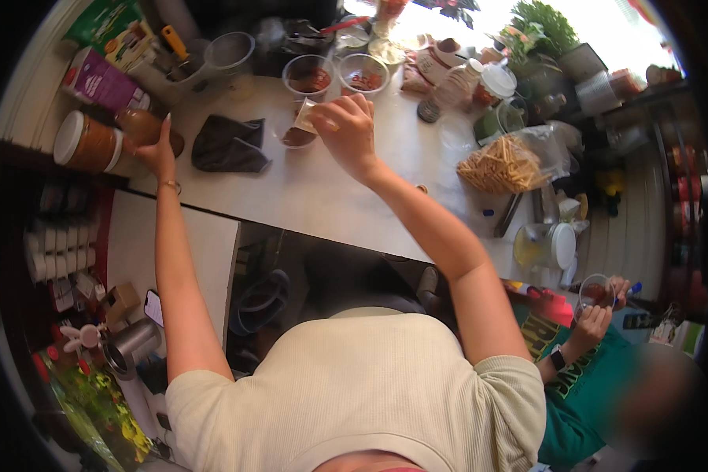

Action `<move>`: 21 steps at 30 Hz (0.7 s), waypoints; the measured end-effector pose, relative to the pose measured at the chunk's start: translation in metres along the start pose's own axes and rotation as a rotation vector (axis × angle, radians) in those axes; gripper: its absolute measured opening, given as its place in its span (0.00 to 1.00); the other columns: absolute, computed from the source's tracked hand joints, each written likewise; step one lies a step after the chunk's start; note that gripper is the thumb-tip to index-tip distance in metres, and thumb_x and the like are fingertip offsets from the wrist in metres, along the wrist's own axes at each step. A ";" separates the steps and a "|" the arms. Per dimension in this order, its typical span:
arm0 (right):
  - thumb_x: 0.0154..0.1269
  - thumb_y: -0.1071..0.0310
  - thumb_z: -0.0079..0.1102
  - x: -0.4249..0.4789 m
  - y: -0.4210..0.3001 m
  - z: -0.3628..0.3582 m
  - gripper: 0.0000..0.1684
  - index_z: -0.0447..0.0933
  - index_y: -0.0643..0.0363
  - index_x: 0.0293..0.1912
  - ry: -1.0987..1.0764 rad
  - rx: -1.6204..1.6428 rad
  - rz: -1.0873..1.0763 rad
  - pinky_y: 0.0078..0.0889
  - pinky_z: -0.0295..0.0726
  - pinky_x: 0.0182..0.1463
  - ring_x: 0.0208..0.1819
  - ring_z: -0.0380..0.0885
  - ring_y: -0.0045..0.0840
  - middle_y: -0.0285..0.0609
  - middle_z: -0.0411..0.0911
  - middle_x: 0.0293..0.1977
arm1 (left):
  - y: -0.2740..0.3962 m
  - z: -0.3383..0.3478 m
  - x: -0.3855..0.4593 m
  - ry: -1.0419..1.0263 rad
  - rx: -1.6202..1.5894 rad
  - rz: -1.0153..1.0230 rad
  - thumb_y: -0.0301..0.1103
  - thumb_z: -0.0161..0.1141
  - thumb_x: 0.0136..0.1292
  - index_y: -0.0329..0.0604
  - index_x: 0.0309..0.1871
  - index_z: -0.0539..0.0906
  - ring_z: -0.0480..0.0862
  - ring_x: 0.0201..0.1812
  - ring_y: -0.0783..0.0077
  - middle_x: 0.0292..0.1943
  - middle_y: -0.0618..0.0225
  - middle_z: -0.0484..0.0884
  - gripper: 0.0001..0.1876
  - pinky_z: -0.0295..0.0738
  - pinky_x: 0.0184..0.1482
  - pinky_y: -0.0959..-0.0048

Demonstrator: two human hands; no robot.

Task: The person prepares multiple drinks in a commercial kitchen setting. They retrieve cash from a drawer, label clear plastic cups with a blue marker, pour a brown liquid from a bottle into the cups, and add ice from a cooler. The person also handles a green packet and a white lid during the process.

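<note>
At the table's left end, my left hand (158,154) is around a bottle of brown contents (138,125), its thumb and fingers spread on either side. A large white-lidded jar of orange-brown contents (88,143) stands just left of that hand. My right hand (349,133) holds a small clear cup (305,116), tilted above a clear plastic cup (298,138) with brown stuff at its bottom. Two more clear plastic cups with red print, a left one (308,75) and a right one (363,74), stand just behind. A folded dark cloth (230,143) lies between my hands.
On the right of the white table (330,194) lies a bag of stick-shaped snacks (504,165), near a lidded jar of yellowish contents (546,246). Bottles and jars crowd the back. A person in green (584,377) holds a clear cup (597,292) at right. A phone (153,308) lies lower left.
</note>
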State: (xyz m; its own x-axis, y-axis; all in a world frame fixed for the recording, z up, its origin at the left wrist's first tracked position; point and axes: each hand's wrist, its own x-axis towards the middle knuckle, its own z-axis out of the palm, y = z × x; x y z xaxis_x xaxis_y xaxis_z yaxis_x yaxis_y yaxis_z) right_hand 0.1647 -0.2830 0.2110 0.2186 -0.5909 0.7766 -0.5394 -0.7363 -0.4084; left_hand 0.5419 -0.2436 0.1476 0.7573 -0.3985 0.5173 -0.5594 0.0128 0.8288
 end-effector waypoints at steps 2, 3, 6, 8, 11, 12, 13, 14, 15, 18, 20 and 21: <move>0.56 0.69 0.69 -0.014 -0.003 -0.011 0.05 0.82 0.53 0.33 0.072 0.266 0.425 0.26 0.72 0.39 0.31 0.73 0.23 0.34 0.76 0.28 | -0.001 0.000 -0.017 0.002 -0.024 -0.063 0.47 0.79 0.47 0.31 0.70 0.47 0.68 0.65 0.56 0.64 0.48 0.61 0.59 0.68 0.65 0.60; 0.57 0.69 0.70 -0.020 -0.002 -0.016 0.05 0.82 0.55 0.34 0.125 0.403 0.633 0.25 0.73 0.35 0.28 0.73 0.22 0.36 0.76 0.28 | -0.001 -0.005 -0.029 0.010 -0.043 -0.112 0.47 0.79 0.47 0.33 0.71 0.46 0.67 0.65 0.56 0.64 0.48 0.60 0.59 0.69 0.65 0.60; 0.61 0.69 0.68 -0.056 0.021 -0.024 0.06 0.82 0.60 0.36 0.272 0.400 0.829 0.21 0.75 0.33 0.27 0.75 0.18 0.38 0.78 0.27 | 0.005 -0.022 -0.070 0.072 -0.020 -0.135 0.44 0.78 0.50 0.37 0.70 0.50 0.67 0.64 0.56 0.63 0.48 0.61 0.54 0.70 0.63 0.58; 0.64 0.68 0.64 -0.080 0.035 -0.035 0.07 0.81 0.62 0.39 0.243 0.384 0.985 0.24 0.77 0.41 0.32 0.78 0.22 0.39 0.81 0.30 | 0.006 -0.039 -0.099 0.084 -0.031 -0.103 0.41 0.76 0.53 0.37 0.69 0.52 0.68 0.63 0.56 0.64 0.49 0.61 0.49 0.70 0.63 0.59; 0.64 0.69 0.63 -0.118 0.069 -0.034 0.07 0.81 0.62 0.39 0.227 0.316 0.951 0.26 0.77 0.43 0.34 0.79 0.24 0.42 0.81 0.32 | 0.044 -0.040 -0.142 0.030 -0.190 -0.143 0.38 0.71 0.59 0.35 0.68 0.55 0.68 0.63 0.58 0.64 0.50 0.62 0.42 0.68 0.65 0.60; 0.63 0.70 0.64 -0.124 0.079 -0.037 0.07 0.81 0.62 0.39 0.239 0.352 0.935 0.26 0.77 0.42 0.34 0.79 0.24 0.43 0.81 0.32 | 0.066 -0.036 -0.152 0.017 -0.168 -0.132 0.36 0.70 0.60 0.34 0.67 0.57 0.68 0.63 0.58 0.64 0.50 0.62 0.39 0.68 0.65 0.60; 0.62 0.70 0.64 -0.121 0.077 -0.045 0.07 0.80 0.61 0.40 0.235 0.339 0.914 0.27 0.77 0.42 0.34 0.79 0.23 0.42 0.81 0.33 | 0.083 -0.039 -0.160 0.022 -0.135 -0.123 0.35 0.69 0.62 0.33 0.66 0.59 0.68 0.64 0.58 0.64 0.50 0.62 0.36 0.68 0.65 0.60; 0.61 0.71 0.65 -0.115 0.073 -0.058 0.08 0.79 0.61 0.40 0.226 0.336 0.891 0.27 0.77 0.41 0.35 0.78 0.23 0.41 0.81 0.34 | 0.094 -0.041 -0.166 0.025 -0.111 -0.079 0.34 0.67 0.63 0.32 0.65 0.61 0.68 0.64 0.58 0.64 0.50 0.63 0.33 0.68 0.65 0.61; 0.61 0.72 0.65 -0.113 0.071 -0.081 0.08 0.78 0.61 0.41 0.291 0.277 0.848 0.27 0.77 0.40 0.34 0.78 0.22 0.40 0.80 0.34 | 0.107 -0.036 -0.169 0.031 -0.084 -0.032 0.33 0.66 0.63 0.31 0.63 0.63 0.69 0.64 0.58 0.63 0.50 0.65 0.30 0.68 0.65 0.61; 0.63 0.73 0.62 -0.138 0.069 -0.158 0.08 0.76 0.60 0.42 0.441 0.090 0.790 0.28 0.76 0.40 0.34 0.76 0.24 0.40 0.76 0.34 | 0.177 -0.025 -0.190 -0.108 -0.137 0.076 0.30 0.62 0.66 0.30 0.61 0.66 0.68 0.65 0.57 0.62 0.50 0.67 0.25 0.67 0.67 0.59; 0.69 0.72 0.55 -0.191 0.092 -0.220 0.03 0.72 0.60 0.41 0.602 -0.120 0.834 0.29 0.73 0.46 0.38 0.73 0.27 0.41 0.70 0.34 | 0.210 -0.005 -0.211 -0.253 -0.269 0.154 0.28 0.59 0.66 0.30 0.61 0.65 0.68 0.66 0.56 0.61 0.50 0.68 0.23 0.66 0.68 0.56; 0.73 0.68 0.49 -0.206 0.099 -0.251 0.06 0.71 0.60 0.41 0.769 -0.122 0.925 0.30 0.70 0.50 0.41 0.71 0.28 0.41 0.70 0.37 | 0.221 0.002 -0.223 -0.311 -0.322 0.192 0.27 0.58 0.66 0.31 0.61 0.65 0.67 0.66 0.56 0.61 0.50 0.69 0.23 0.65 0.69 0.55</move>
State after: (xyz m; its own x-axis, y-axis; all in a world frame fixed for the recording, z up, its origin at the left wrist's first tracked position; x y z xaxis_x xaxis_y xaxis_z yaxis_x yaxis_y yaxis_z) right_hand -0.1383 -0.1511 0.1309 -0.8095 -0.4964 0.3136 -0.3182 -0.0780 -0.9448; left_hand 0.2481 -0.1535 0.2151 0.4861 -0.6158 0.6201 -0.5092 0.3771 0.7736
